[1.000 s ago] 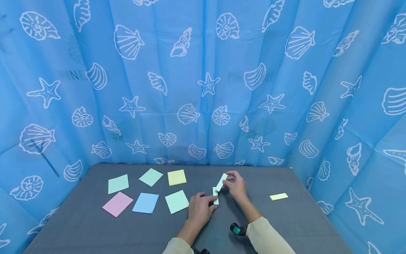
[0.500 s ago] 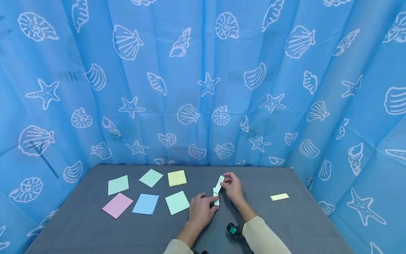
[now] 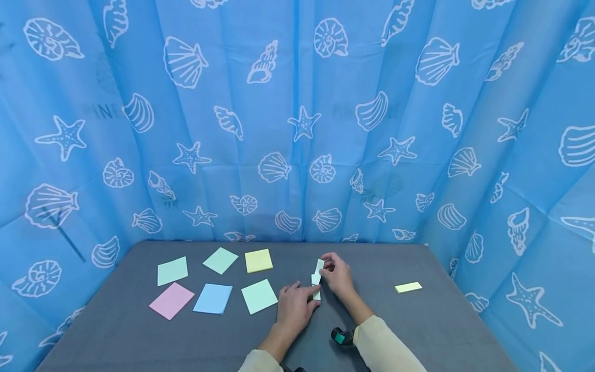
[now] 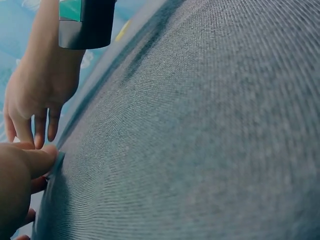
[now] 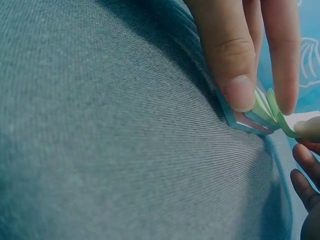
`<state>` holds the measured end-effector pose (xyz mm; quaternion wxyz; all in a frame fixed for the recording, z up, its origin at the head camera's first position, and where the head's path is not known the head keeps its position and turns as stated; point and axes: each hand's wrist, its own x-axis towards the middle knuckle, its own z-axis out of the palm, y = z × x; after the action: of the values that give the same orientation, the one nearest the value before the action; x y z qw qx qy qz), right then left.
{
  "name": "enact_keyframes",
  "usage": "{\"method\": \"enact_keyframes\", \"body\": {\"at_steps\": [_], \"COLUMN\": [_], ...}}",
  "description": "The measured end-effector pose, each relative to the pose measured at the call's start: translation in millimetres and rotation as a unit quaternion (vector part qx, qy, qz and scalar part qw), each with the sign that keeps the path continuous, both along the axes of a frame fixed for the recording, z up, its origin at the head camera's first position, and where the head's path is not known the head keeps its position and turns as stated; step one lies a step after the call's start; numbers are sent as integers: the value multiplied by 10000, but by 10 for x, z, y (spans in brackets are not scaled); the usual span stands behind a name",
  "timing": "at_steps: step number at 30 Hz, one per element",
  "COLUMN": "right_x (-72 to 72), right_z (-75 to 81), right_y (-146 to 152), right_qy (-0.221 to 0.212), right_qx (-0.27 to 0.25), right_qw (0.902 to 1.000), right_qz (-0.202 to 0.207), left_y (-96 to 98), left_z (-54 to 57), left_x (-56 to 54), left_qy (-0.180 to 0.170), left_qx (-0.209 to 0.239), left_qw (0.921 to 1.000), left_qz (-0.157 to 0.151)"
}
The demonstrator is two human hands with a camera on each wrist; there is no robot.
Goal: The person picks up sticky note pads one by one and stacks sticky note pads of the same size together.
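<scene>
And here at mid-bench point(image 3: 381, 284) the right hand point(image 3: 339, 277) pinches a narrow pale-green pad point(image 3: 318, 266), while the left hand point(image 3: 294, 310), forefinger straight, presses the adjoining pale slip point(image 3: 317, 296), a square green pad point(image 3: 259, 296) lying off to the left!

The strips point(image 3: 316, 279) look papery, the tablecloth point(image 4: 200, 125) ribbed
</scene>
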<state>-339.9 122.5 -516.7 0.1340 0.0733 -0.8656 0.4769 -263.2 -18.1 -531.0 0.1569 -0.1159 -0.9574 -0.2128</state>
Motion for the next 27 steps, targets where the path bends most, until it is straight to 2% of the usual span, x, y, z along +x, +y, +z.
{"method": "enact_keyframes", "body": {"at_steps": [6,13,27], "right_x": [15,23,32], "right_z": [4,31,111], "right_y": [-3,3,47], "right_qy": [-50,-98,-668], "right_qx": [176,449,759], "right_qw": [9998,9983,9894], "right_qz": [77,364,1046], "left_y": [2,2,-3], "left_z": [-6,11,9], "left_x": [6,4,11], "left_qy": [19,-11,-144], "left_qx": [-59,-130,-64], "left_qw": [10000,9999,9998], "left_qz": [17,50,117]}}
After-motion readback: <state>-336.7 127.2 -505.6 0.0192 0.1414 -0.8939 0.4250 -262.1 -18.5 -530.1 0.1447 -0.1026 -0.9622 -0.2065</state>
